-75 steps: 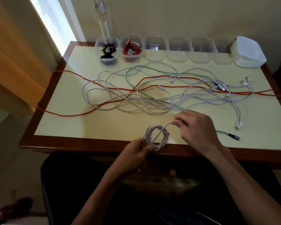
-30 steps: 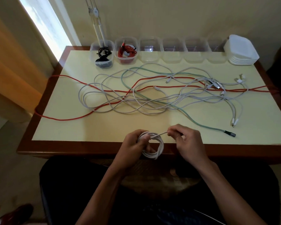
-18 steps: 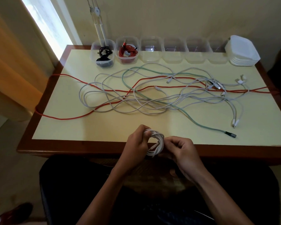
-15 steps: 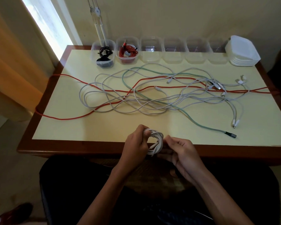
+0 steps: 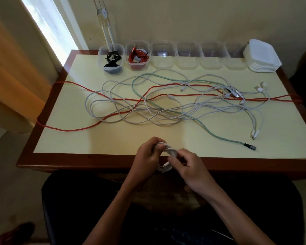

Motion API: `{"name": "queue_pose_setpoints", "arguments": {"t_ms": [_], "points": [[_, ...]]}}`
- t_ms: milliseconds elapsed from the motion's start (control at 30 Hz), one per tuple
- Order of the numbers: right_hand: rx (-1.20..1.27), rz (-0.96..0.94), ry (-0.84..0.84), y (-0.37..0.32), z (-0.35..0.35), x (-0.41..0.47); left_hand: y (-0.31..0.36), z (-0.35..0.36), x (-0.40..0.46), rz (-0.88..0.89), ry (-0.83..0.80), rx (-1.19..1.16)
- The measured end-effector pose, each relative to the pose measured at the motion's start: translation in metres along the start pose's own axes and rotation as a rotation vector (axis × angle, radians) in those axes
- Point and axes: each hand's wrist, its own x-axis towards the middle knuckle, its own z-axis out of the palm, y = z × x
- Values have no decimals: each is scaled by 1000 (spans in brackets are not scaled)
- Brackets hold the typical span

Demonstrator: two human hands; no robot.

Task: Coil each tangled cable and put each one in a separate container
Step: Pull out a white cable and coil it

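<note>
A small coil of white cable (image 5: 169,152) sits between my two hands at the table's near edge. My left hand (image 5: 147,158) grips its left side; my right hand (image 5: 189,167) pinches its right side and loose end. Behind them lies a tangle of white cables (image 5: 148,110), a long red cable (image 5: 78,129) and a mint-green cable (image 5: 215,133). Along the far edge stand clear containers: one with a coiled black cable (image 5: 111,61), one with a coiled red cable (image 5: 138,57), then several empty containers (image 5: 163,58).
A stack of white lids (image 5: 262,58) sits at the far right corner. The red cable hangs over both side edges of the cream table (image 5: 113,144). A curtain and bright window are on the left; a white rod leans against the wall.
My right hand has brought the cable's free end in against the coil, and both hands have closed together around it at the table edge. The tangle has not moved.
</note>
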Motion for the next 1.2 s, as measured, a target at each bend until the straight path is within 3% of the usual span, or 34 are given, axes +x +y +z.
{"name": "queue_pose_setpoints", "arguments": {"t_ms": [133,200,367,467,567,800,967,1067,1200], "points": [[-310,-21,-1,8,-5,7,-1,5,4,-47,-29,25],[-307,17,-4,9,-8,8,-3,6,5,-78,-34,36],[75,128,25,8,-10,7,0,7,8,-88,-31,14],[241,146,138,7,-4,11,1,9,10,-144,-13,-45],[305,156,197,8,2,16,-1,8,14,-170,30,-65],[557,161,139,5,11,17,3,10,20,-233,78,-158],[584,129,100,5,14,15,3,12,17,-351,126,-352],[533,89,94,6,14,13,3,10,17,-347,126,-391],[93,-31,150,14,15,13,2,8,20,-310,98,-327]]}}
